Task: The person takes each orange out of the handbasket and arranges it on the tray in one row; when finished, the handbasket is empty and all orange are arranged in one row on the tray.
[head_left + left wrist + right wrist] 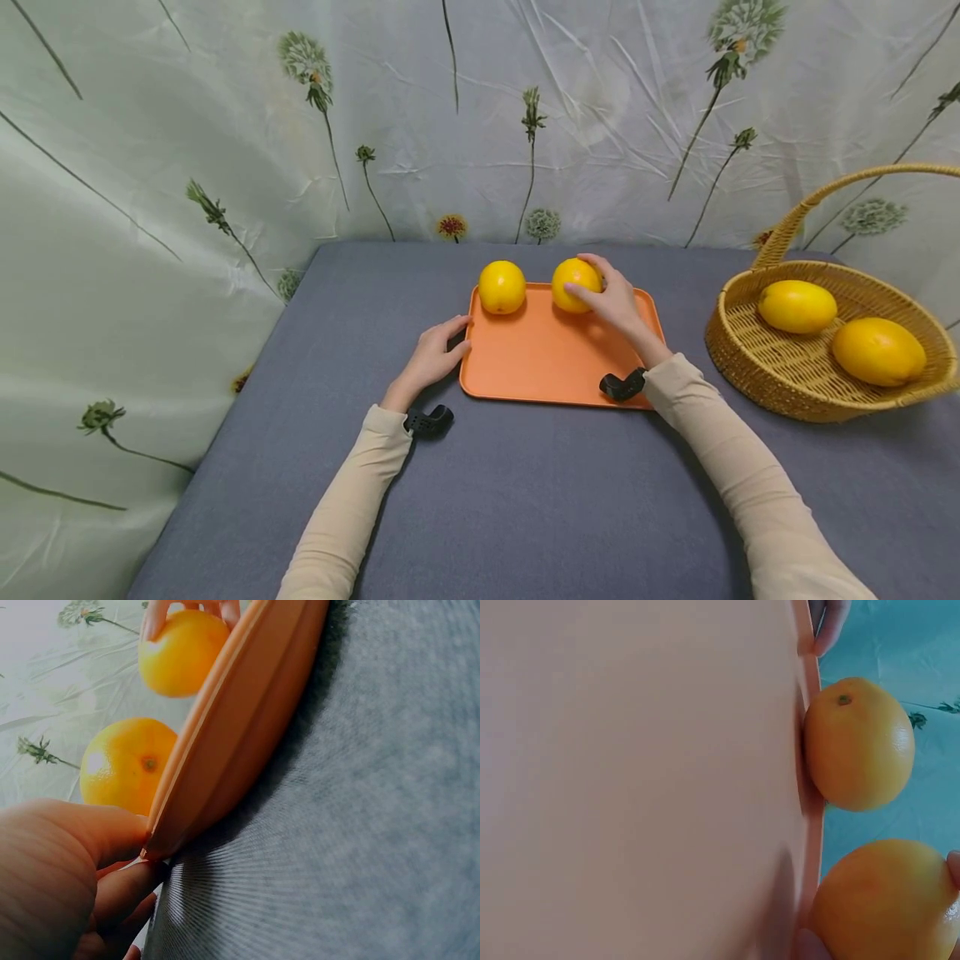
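An orange tray (543, 358) lies on the table with two oranges near its far edge. My right hand (613, 298) grips the right orange (572, 287), thumb on its near side and fingers curled over its far side. The left orange (502, 287) sits at the tray's far left corner, with no hand on it. My left hand (435, 354) is at the tray's left edge, where thumb and fingertips touch the rim (187, 742). In the right wrist view, the held orange (889, 904) is partly cut off by the frame.
A wicker basket (772, 387) with a tall handle stands at the right, holding two yellow oval fruits (797, 307). The blue-grey cloth (510, 500) covers the table. A flowered curtain (420, 125) hangs along the back and left sides.
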Available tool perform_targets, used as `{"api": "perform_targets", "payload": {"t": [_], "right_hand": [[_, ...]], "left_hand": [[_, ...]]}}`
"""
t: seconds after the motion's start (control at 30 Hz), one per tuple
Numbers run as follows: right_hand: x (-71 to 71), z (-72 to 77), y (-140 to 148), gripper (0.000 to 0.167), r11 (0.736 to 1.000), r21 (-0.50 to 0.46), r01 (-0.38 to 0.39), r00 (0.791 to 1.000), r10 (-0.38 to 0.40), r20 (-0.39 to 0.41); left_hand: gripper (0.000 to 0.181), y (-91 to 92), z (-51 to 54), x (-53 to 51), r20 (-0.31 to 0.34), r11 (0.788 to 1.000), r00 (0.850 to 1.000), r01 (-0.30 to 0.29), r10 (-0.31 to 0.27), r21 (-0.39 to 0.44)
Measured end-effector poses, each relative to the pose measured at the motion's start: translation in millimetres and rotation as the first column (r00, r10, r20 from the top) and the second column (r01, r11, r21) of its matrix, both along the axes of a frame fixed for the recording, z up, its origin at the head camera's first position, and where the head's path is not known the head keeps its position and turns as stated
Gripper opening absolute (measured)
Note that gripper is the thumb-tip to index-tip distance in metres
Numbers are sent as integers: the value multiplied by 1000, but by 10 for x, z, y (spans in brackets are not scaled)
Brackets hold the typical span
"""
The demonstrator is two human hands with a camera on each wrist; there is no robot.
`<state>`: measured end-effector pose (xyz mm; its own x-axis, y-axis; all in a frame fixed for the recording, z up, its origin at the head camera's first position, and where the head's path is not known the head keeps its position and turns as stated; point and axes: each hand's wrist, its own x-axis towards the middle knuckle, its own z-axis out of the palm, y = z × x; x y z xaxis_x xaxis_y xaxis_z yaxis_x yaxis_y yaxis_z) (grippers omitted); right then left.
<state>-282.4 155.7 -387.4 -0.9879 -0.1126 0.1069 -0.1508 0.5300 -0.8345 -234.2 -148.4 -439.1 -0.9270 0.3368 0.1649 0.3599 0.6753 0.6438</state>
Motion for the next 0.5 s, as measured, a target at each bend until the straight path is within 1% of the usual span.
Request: {"api": "perform_targets", "payload": {"t": [0.13,0.27,0.4,0.5], "right_hand": [[-29,-46,-45,62,1000,10,3,1000,-3,16],[-46,-71,-81,62,1000,0,-5,999,5,45],[-57,-72,-102,63,1000,-3,-9,997,9,71],[-78,-82,-98,63,999,30,-11,998,9,64]], "left_hand": [[49,10,-6,12,19,1000,1000,3,-3,7],[49,15,2,14,33,1000,999,2,-3,21],[48,6,-2,2,31,1000,1000,-1,0,28],[48,7,-5,0,24,1000,1000,-4,3,26]]}}
